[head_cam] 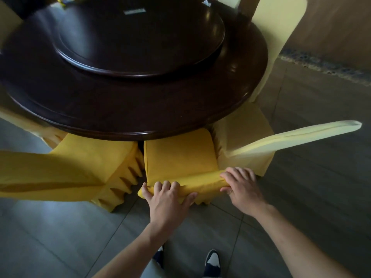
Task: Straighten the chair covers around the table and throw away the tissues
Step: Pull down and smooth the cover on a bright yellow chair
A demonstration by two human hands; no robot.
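A chair in a deep yellow cover [180, 155] stands pushed under the near edge of the round dark table [140, 109]. My left hand [168, 199] grips the left end of its backrest top, fingers curled over the fabric. My right hand [241, 187] grips the right end of the same backrest top. A white tissue [206, 2] lies at the far edge of the table, partly cut off by the frame. Another pale crumpled item [134, 11] lies on the turntable's far side, blurred.
A second deep yellow covered chair [66, 169] stands close on the left. A pale yellow covered chair [251, 141] stands on the right, another pale one [277, 37] behind it. A dark turntable [140, 47] sits on the table. Grey floor tiles and my shoes [212, 261] are below.
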